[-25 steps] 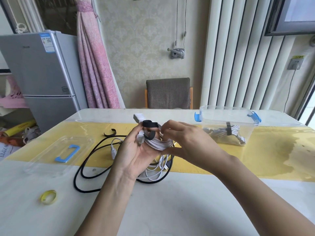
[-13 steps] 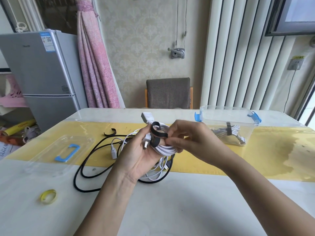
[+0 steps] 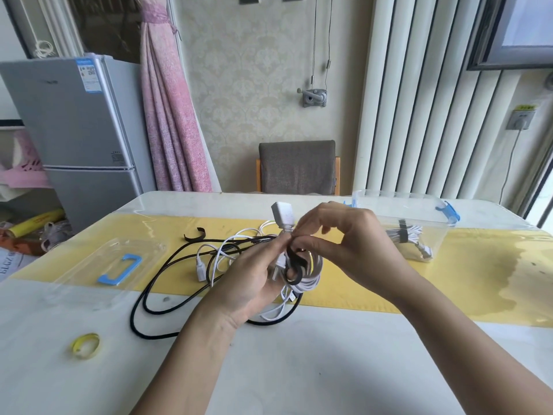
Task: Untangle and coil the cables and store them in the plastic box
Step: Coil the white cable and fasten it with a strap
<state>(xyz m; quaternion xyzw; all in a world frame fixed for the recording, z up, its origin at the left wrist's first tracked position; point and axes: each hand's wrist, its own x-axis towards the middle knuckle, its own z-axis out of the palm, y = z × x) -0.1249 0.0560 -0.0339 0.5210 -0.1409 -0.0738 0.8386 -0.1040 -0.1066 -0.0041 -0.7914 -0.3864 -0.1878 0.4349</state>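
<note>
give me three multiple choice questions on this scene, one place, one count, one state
1. Where does the clear lid lie? A) on the table, left of the black cable; B) on the fridge; C) on the chair.
2. How many tied bundles lie in the plastic box? A) none; B) one; C) three.
3. The white coil is: A) untouched on the table; B) held in the left hand while the right hand pinches a black strap round it; C) in the box.
Key: 1 A, it lies left of the cable; 2 B, one strapped bundle shows through the wall; 3 B, both hands are on it.
</note>
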